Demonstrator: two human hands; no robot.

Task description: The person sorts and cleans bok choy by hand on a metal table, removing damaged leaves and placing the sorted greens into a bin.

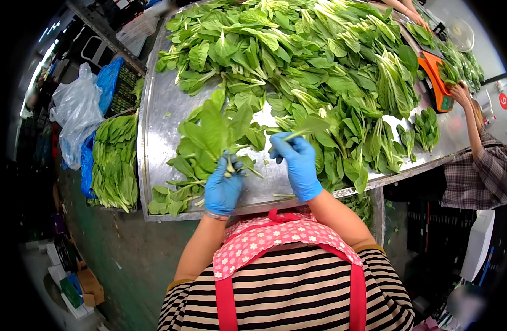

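Observation:
Both hands wear blue gloves over the near part of a metal table (158,128). My left hand (225,184) grips leafy greens (208,134) by their pale stems, leaves pointing away from me. To the right, my right hand (297,163) pinches the stem of a single green leaf (313,125), which points to the right. Loose leaves (170,200) lie left of my left hand, and a few cut stems (283,195) lie near the table's front edge. A large heap of leafy greens (278,53) covers the far side and right of the table.
A crate of stacked greens (114,165) with blue plastic stands left of the table, beside a clear plastic bag (77,109). At the right, a co-worker's hand (459,93) holds greens at an orange scale (435,82). Another person's hands (417,18) reach in at the top right.

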